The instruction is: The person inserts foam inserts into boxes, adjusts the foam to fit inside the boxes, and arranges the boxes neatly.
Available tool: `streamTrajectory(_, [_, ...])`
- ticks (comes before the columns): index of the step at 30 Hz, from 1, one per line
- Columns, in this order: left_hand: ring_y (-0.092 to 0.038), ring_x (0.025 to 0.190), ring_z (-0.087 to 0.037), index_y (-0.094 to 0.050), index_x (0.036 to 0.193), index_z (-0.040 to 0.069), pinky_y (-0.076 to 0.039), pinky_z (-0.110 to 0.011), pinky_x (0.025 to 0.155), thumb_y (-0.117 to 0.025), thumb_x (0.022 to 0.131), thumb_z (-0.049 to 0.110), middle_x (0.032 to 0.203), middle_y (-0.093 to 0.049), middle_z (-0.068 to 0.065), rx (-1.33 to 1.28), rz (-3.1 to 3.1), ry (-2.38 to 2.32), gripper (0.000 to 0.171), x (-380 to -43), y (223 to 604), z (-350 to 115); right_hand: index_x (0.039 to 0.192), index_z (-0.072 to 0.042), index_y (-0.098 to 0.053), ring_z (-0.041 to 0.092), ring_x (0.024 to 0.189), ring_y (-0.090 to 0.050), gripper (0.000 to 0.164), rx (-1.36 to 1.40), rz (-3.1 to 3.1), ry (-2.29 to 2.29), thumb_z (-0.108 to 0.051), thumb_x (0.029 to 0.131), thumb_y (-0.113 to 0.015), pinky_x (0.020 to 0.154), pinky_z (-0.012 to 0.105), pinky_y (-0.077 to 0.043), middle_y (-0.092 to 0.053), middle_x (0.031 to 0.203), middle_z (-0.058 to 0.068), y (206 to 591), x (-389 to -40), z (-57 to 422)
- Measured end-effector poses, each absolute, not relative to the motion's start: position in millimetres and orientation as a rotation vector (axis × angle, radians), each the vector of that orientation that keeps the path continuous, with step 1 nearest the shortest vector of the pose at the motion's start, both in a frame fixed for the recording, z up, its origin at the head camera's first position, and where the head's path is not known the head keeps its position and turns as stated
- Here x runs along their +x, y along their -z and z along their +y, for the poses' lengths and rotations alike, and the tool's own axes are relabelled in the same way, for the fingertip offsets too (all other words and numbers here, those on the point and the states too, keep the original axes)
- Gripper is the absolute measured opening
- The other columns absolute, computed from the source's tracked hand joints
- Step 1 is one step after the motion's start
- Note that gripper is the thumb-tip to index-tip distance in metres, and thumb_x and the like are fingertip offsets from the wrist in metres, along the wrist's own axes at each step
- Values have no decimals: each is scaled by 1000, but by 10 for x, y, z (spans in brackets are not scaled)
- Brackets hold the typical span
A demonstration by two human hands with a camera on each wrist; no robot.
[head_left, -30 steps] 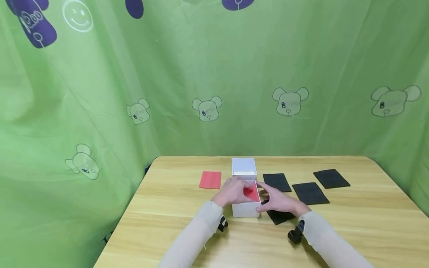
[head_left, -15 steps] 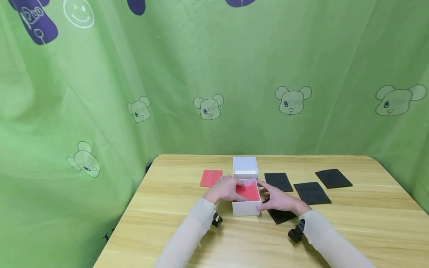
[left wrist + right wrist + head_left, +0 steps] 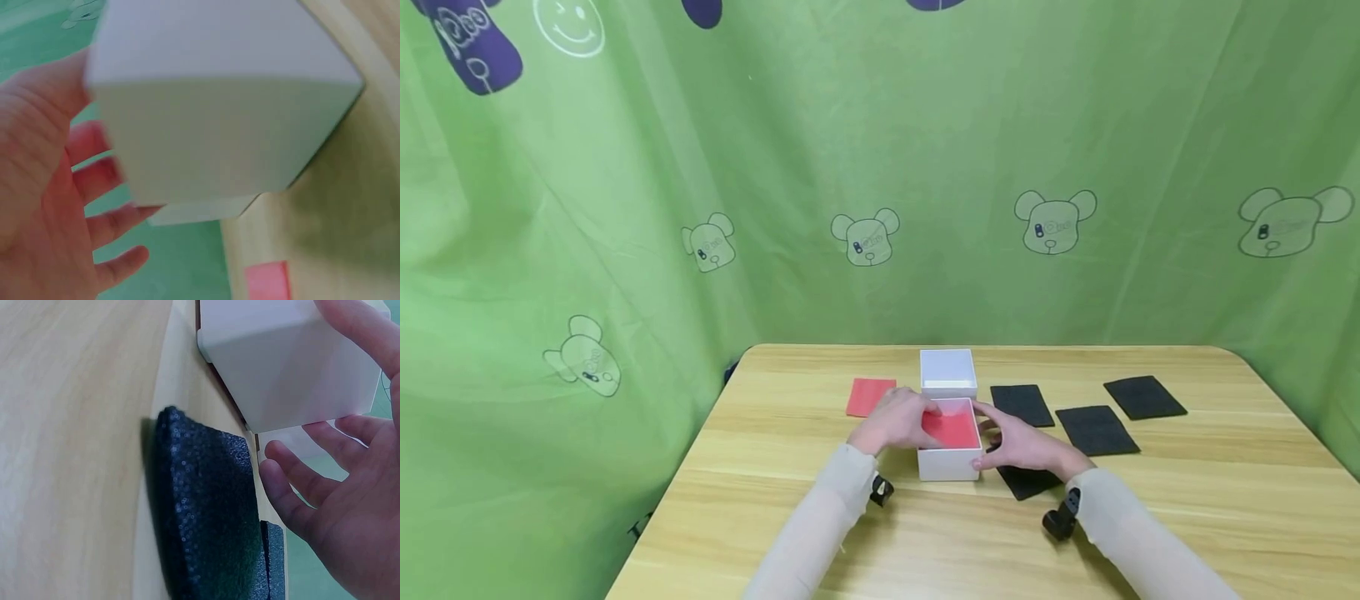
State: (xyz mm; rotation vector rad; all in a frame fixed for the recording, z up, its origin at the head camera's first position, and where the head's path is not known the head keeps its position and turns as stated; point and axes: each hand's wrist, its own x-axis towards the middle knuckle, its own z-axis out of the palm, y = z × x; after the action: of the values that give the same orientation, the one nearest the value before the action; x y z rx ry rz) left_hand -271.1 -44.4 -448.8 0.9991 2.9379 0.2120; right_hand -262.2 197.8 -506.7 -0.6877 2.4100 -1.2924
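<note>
a white rectangular open-topped box (image 3: pixel 949 467) stands on a pale wood-grain table (image 3: pixel 775 450) with a flat red sheet (image 3: pixel 953 430) inside; the left hand (image 3: pixel 892 421), thumb and fingers wide apart, reaches over the box's left rim; whether its tips touch the sheet i cannot tell; the right hand (image 3: pixel 1021 442) grips the box's right side between thumb and fingers; a textured black square pad (image 3: pixel 1028 484) lies near it

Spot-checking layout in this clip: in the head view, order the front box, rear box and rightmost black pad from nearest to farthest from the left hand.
1. Front box: nearest; the left hand reaches over its left rim.
2. Rear box: just behind the front box.
3. Rightmost black pad: farthest, well to the right.
</note>
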Motion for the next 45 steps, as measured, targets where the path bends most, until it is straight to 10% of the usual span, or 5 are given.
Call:
streamTrajectory(13, [-50,71,-4,-71,100,24,-38,-24,71,-77,73,47,76,-58,16,918,2925,-219,36,-2724,4512,-467,150,-6,-16,38,123,-43,103,-663,2405,1297,-30,74,-81,97,48,-43,-40,139,21,5081,-2616,1999])
streamTrajectory(24, [-52,117,-21,-65,117,10,-38,-38,102,-69,85,29,120,-62,-1,860,2779,-1011,37,-2866,4525,-979,150,-5,-15,39,123,-42,104,-690,2389,1315,-29,74,-81,99,50,-41,-39,139,21,5070,-2589,2017])
streamTrajectory(45, [-14,140,-36,-24,149,6,-16,-55,110,-83,68,41,155,-14,-16,510,2826,-750,107,-3371,4997,-1512,151,-8,-13,37,123,-42,104,-707,2365,1326,-31,76,-80,98,49,-41,-38,141,19,5079,-2615,1975])
